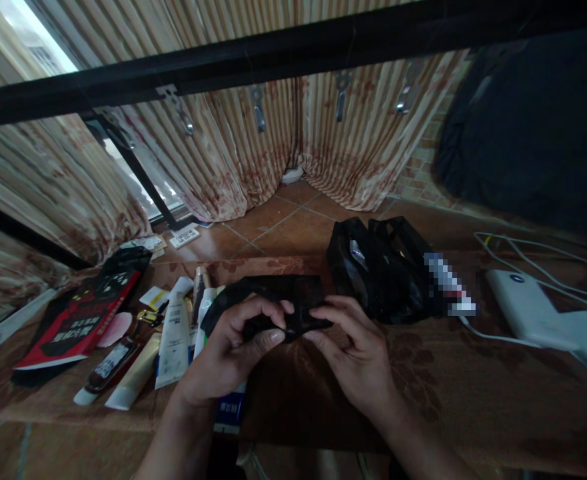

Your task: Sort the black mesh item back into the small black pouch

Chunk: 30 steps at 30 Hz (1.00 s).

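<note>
Both hands hold a small black mesh pouch over a brown patterned surface. My left hand grips its near left edge, thumb and fingers curled on the fabric. My right hand pinches the pouch's lower right edge with fingertips. Left of my left hand lie several cosmetic tubes and a red and black book. A bigger black bag sits just behind my right hand.
A white power bank with white cables lies at right. Striped curtains hang behind over a tiled floor. A black bar crosses overhead. A dark cloth hangs at the upper right.
</note>
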Each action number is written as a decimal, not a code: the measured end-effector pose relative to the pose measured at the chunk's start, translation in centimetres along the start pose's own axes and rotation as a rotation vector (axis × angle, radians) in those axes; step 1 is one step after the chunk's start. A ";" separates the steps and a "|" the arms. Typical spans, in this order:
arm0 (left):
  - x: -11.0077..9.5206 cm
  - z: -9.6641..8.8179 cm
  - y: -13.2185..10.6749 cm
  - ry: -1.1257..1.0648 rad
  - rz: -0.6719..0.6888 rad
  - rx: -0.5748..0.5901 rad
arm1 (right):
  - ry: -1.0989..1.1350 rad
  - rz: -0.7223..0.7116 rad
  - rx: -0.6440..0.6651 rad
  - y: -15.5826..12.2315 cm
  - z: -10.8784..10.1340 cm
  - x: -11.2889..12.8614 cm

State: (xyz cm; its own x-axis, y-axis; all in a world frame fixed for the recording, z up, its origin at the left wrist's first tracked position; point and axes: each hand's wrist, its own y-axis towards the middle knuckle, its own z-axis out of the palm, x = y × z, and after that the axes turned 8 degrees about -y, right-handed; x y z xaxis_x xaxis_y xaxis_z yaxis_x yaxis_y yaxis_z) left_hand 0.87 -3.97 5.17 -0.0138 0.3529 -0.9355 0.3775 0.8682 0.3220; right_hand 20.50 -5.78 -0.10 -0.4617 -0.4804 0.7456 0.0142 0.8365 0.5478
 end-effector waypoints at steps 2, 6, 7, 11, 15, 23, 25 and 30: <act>0.1 0.0 -0.1 -0.047 -0.037 0.000 | 0.018 -0.004 0.002 0.1 -0.1 0.2; 0.3 0.1 0.0 -0.067 -0.050 -0.018 | 0.060 -0.004 -0.028 0.1 -0.1 0.2; 0.3 0.2 0.0 -0.074 -0.045 -0.025 | 0.067 -0.003 -0.033 0.1 0.0 0.1; 0.7 0.5 0.2 -0.101 -0.034 -0.074 | 0.062 0.021 -0.048 -0.1 0.1 0.0; 0.8 0.8 0.3 -0.065 -0.023 -0.103 | 0.042 0.031 -0.077 -0.1 0.2 0.0; -0.6 0.3 0.3 0.214 0.093 -0.017 | -0.027 0.006 -0.060 0.1 0.4 0.2; -1.1 0.3 0.3 0.313 0.137 0.036 | -0.026 0.005 -0.058 0.1 0.3 0.3; -1.3 0.9 0.4 0.517 0.209 0.053 | -0.037 0.002 -0.059 0.2 0.1 0.6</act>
State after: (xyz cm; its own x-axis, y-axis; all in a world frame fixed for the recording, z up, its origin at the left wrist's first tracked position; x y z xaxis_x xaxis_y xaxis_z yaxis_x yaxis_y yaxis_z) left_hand 1.90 -4.37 6.43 -0.3804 0.6524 -0.6555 0.4668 0.7473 0.4729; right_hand 20.17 -5.83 0.40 -0.4945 -0.4680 0.7324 0.0670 0.8196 0.5690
